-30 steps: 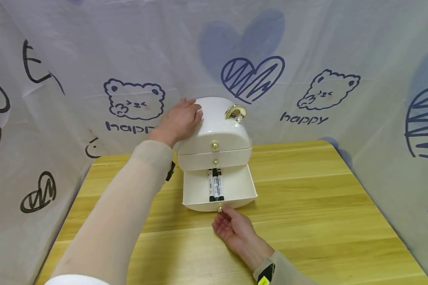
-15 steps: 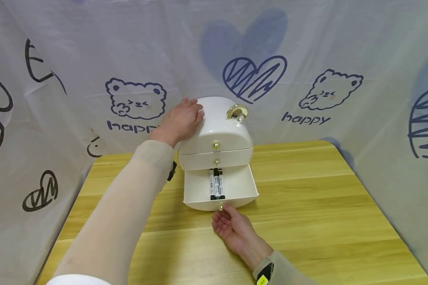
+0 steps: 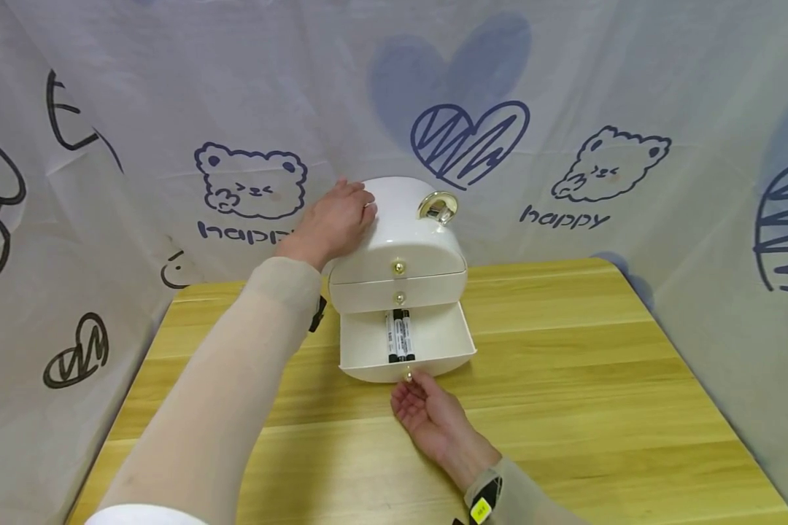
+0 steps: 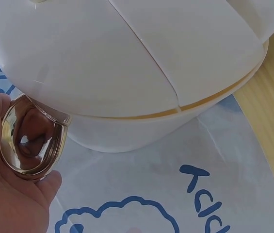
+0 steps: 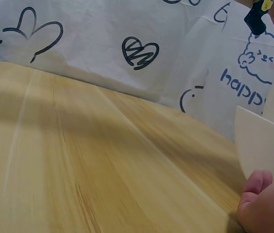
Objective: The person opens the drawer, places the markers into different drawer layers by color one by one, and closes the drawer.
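A white tabletop drawer box [image 3: 403, 219] with a rounded top stands at the back of the table. Its bottom drawer [image 3: 361, 343] is pulled out, and a few black-capped markers [image 3: 400, 335] lie side by side in it. My right hand [image 3: 433, 423] pinches the small gold knob [image 3: 408, 375] on that drawer's front. At the box's left side, my left hand [image 3: 335, 226] grips a shiny gold ear-shaped handle [image 4: 32, 138], as the left wrist view shows. In the right wrist view, curled fingers [image 5: 258, 187] sit below the drawer front.
Two upper drawers with gold knobs [image 3: 399, 267] are closed. A matching gold handle [image 3: 438, 206] sticks out on the box's right side. The wooden table [image 3: 565, 379] is enclosed by white cloth [image 3: 341, 87] printed with bears and hearts, close behind the box.
The bottom drawer has slid slightly inward with the markers in it, and my right hand has moved forward along with its knob. My left hand has stayed on the box.
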A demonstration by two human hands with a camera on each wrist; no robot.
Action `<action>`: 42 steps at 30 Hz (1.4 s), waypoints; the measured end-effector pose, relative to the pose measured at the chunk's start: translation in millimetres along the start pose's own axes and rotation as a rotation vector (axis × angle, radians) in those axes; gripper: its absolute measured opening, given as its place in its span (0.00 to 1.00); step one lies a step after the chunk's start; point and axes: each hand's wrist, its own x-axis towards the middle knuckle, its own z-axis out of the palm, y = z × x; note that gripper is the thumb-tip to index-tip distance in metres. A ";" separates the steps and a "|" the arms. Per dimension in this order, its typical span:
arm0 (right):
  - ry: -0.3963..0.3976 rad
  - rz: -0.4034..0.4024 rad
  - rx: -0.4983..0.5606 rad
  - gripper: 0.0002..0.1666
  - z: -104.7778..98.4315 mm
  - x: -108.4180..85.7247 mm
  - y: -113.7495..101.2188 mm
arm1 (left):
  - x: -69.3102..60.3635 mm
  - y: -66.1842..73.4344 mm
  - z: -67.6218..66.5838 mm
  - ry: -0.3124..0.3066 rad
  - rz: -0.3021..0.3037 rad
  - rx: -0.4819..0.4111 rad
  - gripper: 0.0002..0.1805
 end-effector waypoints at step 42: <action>0.017 -0.018 -0.036 0.14 3.5 9.0 -2.4 | -4.5 -1.7 -4.7 -0.018 0.038 0.121 0.33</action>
